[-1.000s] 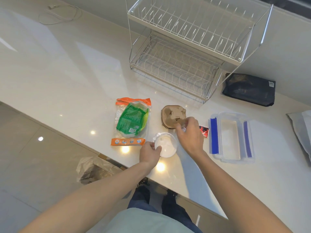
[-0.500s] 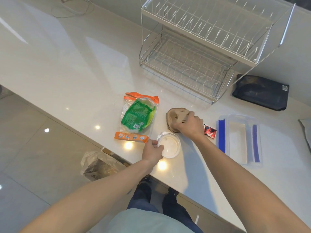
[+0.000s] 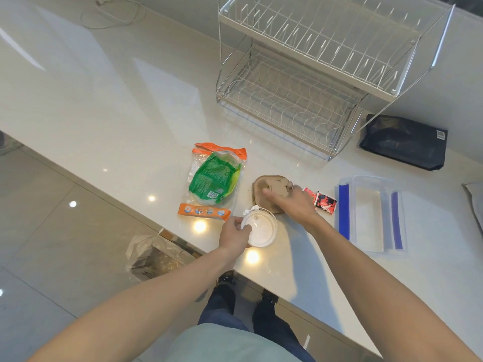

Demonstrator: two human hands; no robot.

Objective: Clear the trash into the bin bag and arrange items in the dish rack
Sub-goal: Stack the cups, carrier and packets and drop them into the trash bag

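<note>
My left hand (image 3: pixel 234 235) grips the left rim of a white plastic lid (image 3: pixel 261 229) lying near the counter's front edge. My right hand (image 3: pixel 295 202) lies blurred on a brown cardboard cup carrier (image 3: pixel 266 190), fingers spread over it. A green and orange wrapper (image 3: pixel 215 176) and an orange sachet (image 3: pixel 203 211) lie to the left. A small red sachet (image 3: pixel 324 201) sits right of the carrier. A clear container with blue clips (image 3: pixel 369 214) is further right. The two-tier wire dish rack (image 3: pixel 300 74) stands behind. The bin bag (image 3: pixel 154 254) sits on the floor below the counter edge.
A black pouch (image 3: pixel 403 142) lies right of the rack by the wall. A white cable (image 3: pixel 112 14) is coiled at the far left of the counter. A grey cloth edge (image 3: pixel 474 202) shows at the right border. My legs stand against the counter.
My right hand went from the lid to the cardboard carrier and now spreads over it. My left hand kept its hold on the lid. The camera shifted slightly.
</note>
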